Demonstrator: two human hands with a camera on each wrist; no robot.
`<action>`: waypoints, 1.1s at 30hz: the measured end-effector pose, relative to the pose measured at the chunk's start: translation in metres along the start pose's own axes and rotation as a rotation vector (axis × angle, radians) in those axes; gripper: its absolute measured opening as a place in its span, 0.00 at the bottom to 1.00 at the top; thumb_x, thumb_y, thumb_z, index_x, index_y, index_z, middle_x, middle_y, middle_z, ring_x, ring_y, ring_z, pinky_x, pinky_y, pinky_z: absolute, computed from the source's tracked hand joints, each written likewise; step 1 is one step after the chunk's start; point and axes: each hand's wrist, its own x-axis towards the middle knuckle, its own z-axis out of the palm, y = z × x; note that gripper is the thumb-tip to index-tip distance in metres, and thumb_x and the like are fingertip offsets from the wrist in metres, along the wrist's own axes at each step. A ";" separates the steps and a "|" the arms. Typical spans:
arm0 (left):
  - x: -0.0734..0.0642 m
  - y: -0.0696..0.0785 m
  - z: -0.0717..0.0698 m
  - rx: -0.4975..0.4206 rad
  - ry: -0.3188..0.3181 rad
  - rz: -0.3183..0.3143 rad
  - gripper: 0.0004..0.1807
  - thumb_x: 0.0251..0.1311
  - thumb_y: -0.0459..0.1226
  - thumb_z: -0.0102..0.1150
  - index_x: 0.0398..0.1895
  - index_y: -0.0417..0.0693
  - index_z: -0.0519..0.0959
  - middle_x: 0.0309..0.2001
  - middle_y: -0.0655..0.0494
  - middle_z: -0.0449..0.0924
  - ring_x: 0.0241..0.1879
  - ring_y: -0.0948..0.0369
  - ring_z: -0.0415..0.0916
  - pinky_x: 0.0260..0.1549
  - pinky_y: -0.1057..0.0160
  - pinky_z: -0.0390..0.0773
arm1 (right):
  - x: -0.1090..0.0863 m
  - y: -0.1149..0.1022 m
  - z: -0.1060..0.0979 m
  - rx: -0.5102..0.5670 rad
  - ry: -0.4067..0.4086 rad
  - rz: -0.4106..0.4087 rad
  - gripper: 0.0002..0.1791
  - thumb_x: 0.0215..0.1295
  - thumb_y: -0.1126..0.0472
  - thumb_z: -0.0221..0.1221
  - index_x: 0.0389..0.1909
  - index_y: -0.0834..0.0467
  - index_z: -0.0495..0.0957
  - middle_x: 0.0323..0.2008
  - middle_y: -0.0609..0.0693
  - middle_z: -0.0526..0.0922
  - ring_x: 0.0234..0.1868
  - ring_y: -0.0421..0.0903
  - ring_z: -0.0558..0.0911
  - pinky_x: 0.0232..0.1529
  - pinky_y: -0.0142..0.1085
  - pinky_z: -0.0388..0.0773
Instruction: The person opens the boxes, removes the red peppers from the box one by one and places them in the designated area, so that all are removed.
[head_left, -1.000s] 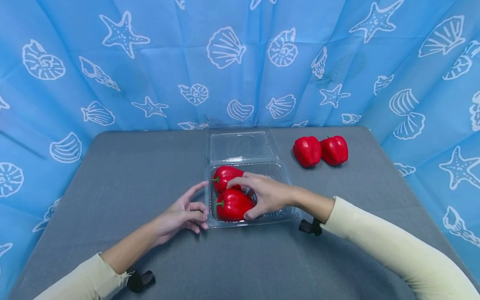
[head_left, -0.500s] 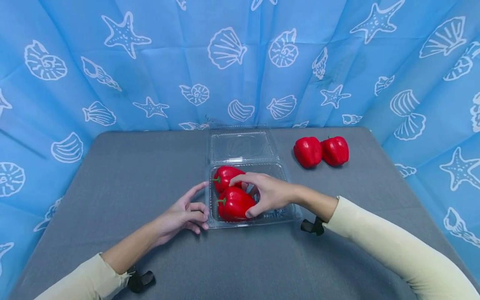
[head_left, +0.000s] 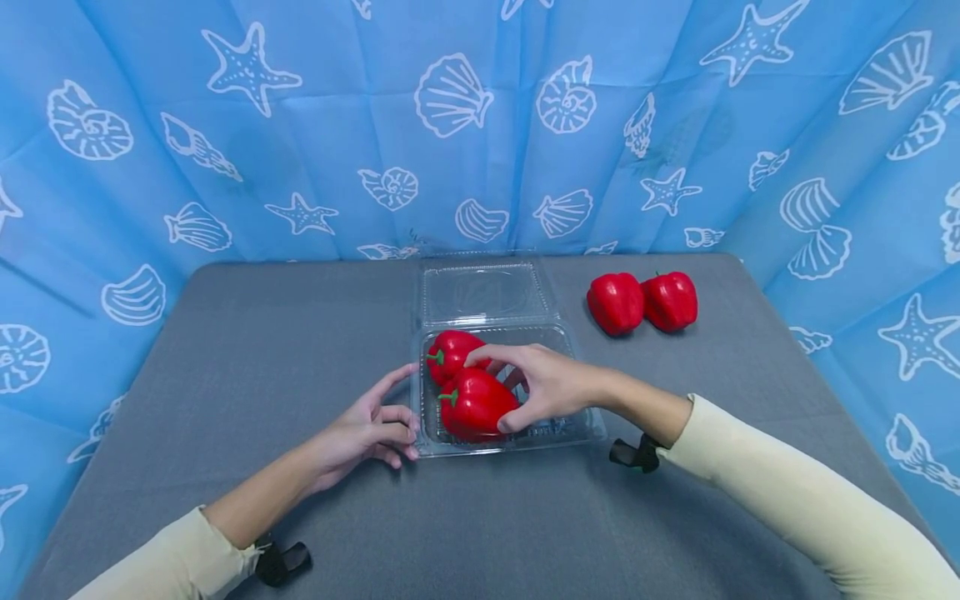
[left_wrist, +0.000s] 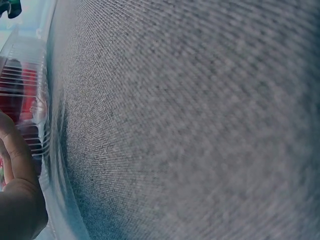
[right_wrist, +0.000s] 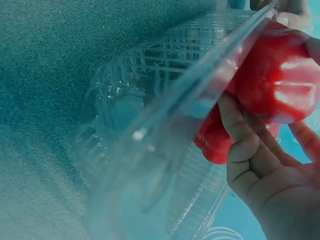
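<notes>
A clear plastic clamshell container [head_left: 577, 427] lies unfolded at the middle of the table, with two red bell peppers over its base. My right hand [head_left: 551, 383] grips the front bell pepper [head_left: 478, 407] from its right side, thumb in front and fingers behind; its green stem points left. The right wrist view shows this held bell pepper [right_wrist: 280, 70] at the container's rim. The rear bell pepper [head_left: 452, 345] rests in the back left of the base, partly hidden by my right fingers. My left hand [head_left: 366, 429] touches the container's left edge, index finger extended along it.
The container's lid [head_left: 480, 287] lies folded back flat behind the base. Two more red bell peppers [head_left: 615, 304] sit side by side at the back right of the grey table [head_left: 285, 333]. A blue shell-patterned curtain [head_left: 330, 125] hangs around the table.
The front bell pepper has shifted slightly right and up along with my right hand. My left hand keeps its place at the container's edge.
</notes>
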 end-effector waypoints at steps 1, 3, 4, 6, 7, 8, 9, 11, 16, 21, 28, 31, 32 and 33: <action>0.000 0.000 0.000 0.002 0.000 0.004 0.50 0.61 0.30 0.61 0.79 0.67 0.45 0.39 0.51 0.79 0.36 0.55 0.84 0.33 0.61 0.82 | -0.001 0.000 0.000 0.006 -0.002 0.000 0.42 0.50 0.58 0.70 0.68 0.52 0.65 0.60 0.45 0.74 0.58 0.47 0.74 0.52 0.42 0.80; 0.000 -0.001 0.001 0.006 -0.002 0.014 0.50 0.60 0.29 0.61 0.79 0.66 0.45 0.39 0.50 0.79 0.35 0.55 0.84 0.32 0.61 0.82 | -0.003 0.001 -0.001 0.021 -0.006 -0.002 0.42 0.50 0.58 0.70 0.68 0.52 0.65 0.60 0.45 0.73 0.59 0.47 0.74 0.52 0.42 0.80; 0.000 -0.001 0.002 0.008 -0.003 0.020 0.51 0.60 0.29 0.61 0.79 0.66 0.45 0.39 0.50 0.79 0.35 0.55 0.84 0.32 0.61 0.82 | -0.004 0.002 -0.002 0.024 -0.007 -0.003 0.42 0.50 0.58 0.70 0.68 0.51 0.65 0.61 0.45 0.73 0.59 0.47 0.74 0.52 0.43 0.80; 0.001 -0.001 0.002 0.011 -0.004 0.029 0.51 0.60 0.29 0.61 0.79 0.66 0.45 0.38 0.51 0.79 0.34 0.55 0.84 0.31 0.61 0.82 | -0.007 0.002 -0.003 0.033 -0.006 -0.004 0.42 0.50 0.58 0.70 0.68 0.51 0.65 0.61 0.45 0.73 0.59 0.47 0.73 0.53 0.43 0.80; 0.001 -0.001 0.003 0.013 -0.004 0.033 0.51 0.60 0.28 0.61 0.79 0.67 0.45 0.38 0.51 0.79 0.34 0.55 0.84 0.31 0.61 0.82 | -0.008 0.003 -0.004 0.033 -0.005 -0.006 0.42 0.50 0.58 0.70 0.69 0.52 0.65 0.61 0.46 0.73 0.60 0.47 0.73 0.53 0.43 0.80; 0.001 -0.001 0.003 0.015 -0.004 0.036 0.51 0.60 0.28 0.61 0.79 0.67 0.45 0.38 0.51 0.78 0.34 0.55 0.84 0.31 0.61 0.82 | -0.010 0.003 -0.004 0.031 -0.001 -0.007 0.42 0.50 0.58 0.70 0.69 0.52 0.65 0.61 0.46 0.73 0.60 0.47 0.73 0.53 0.43 0.80; 0.001 -0.001 0.003 0.017 -0.003 0.038 0.51 0.60 0.28 0.61 0.79 0.67 0.45 0.38 0.51 0.79 0.34 0.54 0.84 0.31 0.61 0.82 | -0.012 0.003 -0.005 0.026 0.003 -0.007 0.43 0.50 0.58 0.70 0.69 0.52 0.64 0.62 0.46 0.73 0.60 0.47 0.73 0.53 0.43 0.79; 0.001 -0.001 0.004 0.019 -0.002 0.036 0.51 0.60 0.28 0.61 0.79 0.67 0.45 0.38 0.51 0.79 0.34 0.55 0.84 0.31 0.61 0.82 | -0.015 0.003 -0.006 0.024 0.012 -0.005 0.43 0.50 0.57 0.70 0.70 0.52 0.64 0.61 0.46 0.73 0.59 0.47 0.74 0.53 0.44 0.79; 0.001 -0.001 0.004 0.024 0.000 0.030 0.51 0.60 0.29 0.61 0.79 0.67 0.45 0.38 0.51 0.79 0.35 0.54 0.84 0.32 0.61 0.82 | -0.021 0.001 -0.008 0.021 0.032 0.014 0.43 0.50 0.57 0.70 0.70 0.52 0.65 0.61 0.46 0.74 0.58 0.47 0.75 0.52 0.45 0.80; 0.002 -0.001 0.005 0.025 0.001 0.038 0.51 0.60 0.28 0.61 0.79 0.67 0.45 0.38 0.51 0.78 0.34 0.54 0.84 0.31 0.61 0.82 | -0.026 -0.004 -0.011 -0.005 0.038 0.018 0.44 0.50 0.55 0.70 0.70 0.53 0.65 0.61 0.48 0.74 0.58 0.48 0.75 0.51 0.47 0.80; 0.002 -0.001 0.005 0.024 -0.001 0.037 0.52 0.59 0.28 0.61 0.79 0.67 0.44 0.38 0.51 0.78 0.34 0.54 0.83 0.31 0.60 0.82 | -0.036 -0.010 -0.017 -0.049 0.100 0.042 0.45 0.48 0.54 0.72 0.70 0.54 0.65 0.59 0.50 0.76 0.55 0.49 0.77 0.46 0.47 0.82; 0.002 -0.001 0.005 0.024 0.000 0.034 0.52 0.59 0.28 0.61 0.79 0.67 0.44 0.38 0.51 0.78 0.34 0.54 0.83 0.31 0.60 0.82 | -0.041 -0.010 -0.020 -0.063 0.136 0.053 0.45 0.48 0.54 0.72 0.70 0.54 0.66 0.59 0.51 0.76 0.55 0.50 0.77 0.45 0.47 0.82; 0.002 -0.001 0.005 0.025 0.000 0.033 0.52 0.59 0.28 0.61 0.79 0.67 0.44 0.38 0.51 0.78 0.34 0.54 0.83 0.31 0.60 0.82 | -0.042 -0.010 -0.021 -0.068 0.149 0.057 0.45 0.48 0.54 0.72 0.69 0.54 0.66 0.59 0.51 0.77 0.55 0.50 0.77 0.45 0.48 0.82; 0.002 -0.001 0.005 0.026 0.000 0.032 0.52 0.59 0.28 0.61 0.79 0.68 0.44 0.39 0.51 0.78 0.34 0.54 0.83 0.31 0.60 0.82 | -0.044 -0.010 -0.023 -0.076 0.164 0.065 0.45 0.47 0.54 0.73 0.69 0.54 0.66 0.59 0.51 0.77 0.55 0.50 0.77 0.45 0.48 0.82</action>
